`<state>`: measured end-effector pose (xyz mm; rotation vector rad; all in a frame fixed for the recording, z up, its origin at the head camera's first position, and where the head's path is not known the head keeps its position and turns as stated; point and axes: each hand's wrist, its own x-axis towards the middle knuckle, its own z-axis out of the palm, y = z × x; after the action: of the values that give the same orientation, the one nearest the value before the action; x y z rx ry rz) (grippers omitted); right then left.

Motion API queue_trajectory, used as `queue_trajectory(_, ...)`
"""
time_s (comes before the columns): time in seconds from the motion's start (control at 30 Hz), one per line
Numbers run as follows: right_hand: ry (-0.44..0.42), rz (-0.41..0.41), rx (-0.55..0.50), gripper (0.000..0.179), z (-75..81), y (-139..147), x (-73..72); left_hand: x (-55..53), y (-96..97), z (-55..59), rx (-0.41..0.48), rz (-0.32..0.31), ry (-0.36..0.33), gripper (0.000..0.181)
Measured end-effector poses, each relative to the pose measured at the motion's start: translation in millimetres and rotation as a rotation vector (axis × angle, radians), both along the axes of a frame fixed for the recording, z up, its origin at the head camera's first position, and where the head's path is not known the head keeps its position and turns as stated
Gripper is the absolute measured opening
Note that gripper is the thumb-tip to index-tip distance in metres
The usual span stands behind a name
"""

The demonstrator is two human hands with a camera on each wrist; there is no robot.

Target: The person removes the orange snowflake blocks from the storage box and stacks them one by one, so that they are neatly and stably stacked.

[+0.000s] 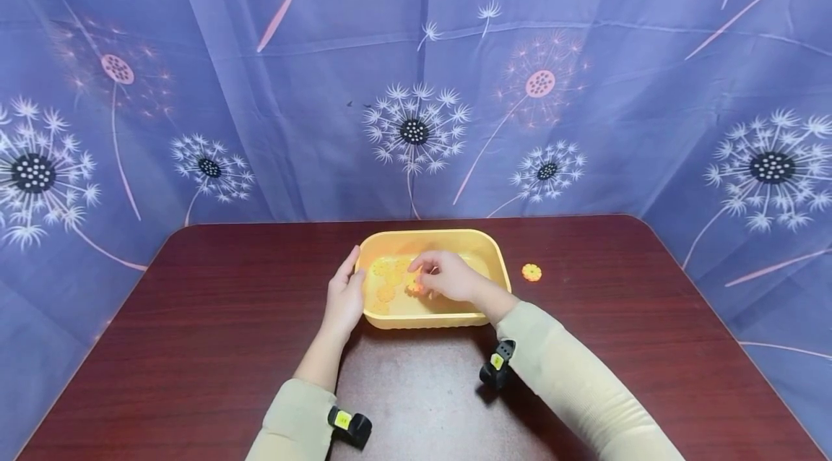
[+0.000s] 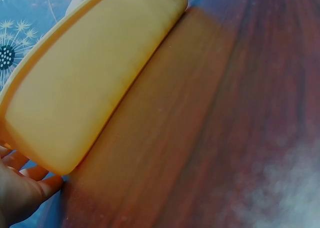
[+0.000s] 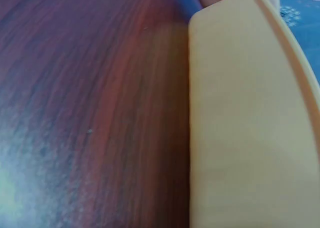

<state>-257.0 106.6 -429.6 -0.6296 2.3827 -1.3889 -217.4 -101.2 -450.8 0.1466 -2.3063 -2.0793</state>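
A yellow rectangular plastic basin (image 1: 429, 321) stands on the table, with several orange-yellow flower-shaped pieces (image 1: 386, 293) lying in its left part. My left hand (image 1: 344, 298) holds the basin's left end, thumb at the rim and fingers along the outer wall; in the left wrist view the left hand (image 2: 22, 193) shows under the basin's corner. Inside the basin, my right hand (image 1: 451, 277) pinches an orange flower-shaped piece (image 1: 413, 287) between thumb and fingertips. The right wrist view shows mostly the basin's near wall (image 3: 250, 112), which hides the right hand.
One more orange flower-shaped piece (image 1: 531, 272) lies on the dark red wooden table (image 1: 214, 316), right of the basin. A blue cloth (image 1: 312, 121) with dandelion prints hangs behind the table and at both sides. Black wrist cameras (image 1: 497, 365) sit on both sleeves.
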Motion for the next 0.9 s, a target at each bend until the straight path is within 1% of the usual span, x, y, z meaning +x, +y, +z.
queue_trajectory(0.1,-0.034,-0.02,-0.041,0.025,2.8,1,0.0,-0.3,-0.1,0.0,-0.004,0.0,-0.003,0.049)
queue_trajectory(0.33,-0.068,-0.051,-0.084,0.03,5.5,3,0.3,-1.4,-0.8,-1.1,-0.01,0.004,0.003,0.049)
queue_trajectory(0.53,-0.125,-0.073,-0.169,0.034,6.8,5,1.7,-1.3,-1.3,-2.6,-0.013,-0.001,0.003,0.049)
queue_trajectory(0.67,-0.143,-0.082,-0.217,0.034,8.4,6,2.8,-0.7,-1.3,-2.8,-0.019,0.003,0.012,0.049)
queue_trajectory(0.9,-0.158,-0.087,-0.27,0.036,11.4,9,4.4,-1.1,-0.8,-3.5,-0.017,0.008,0.027,0.049)
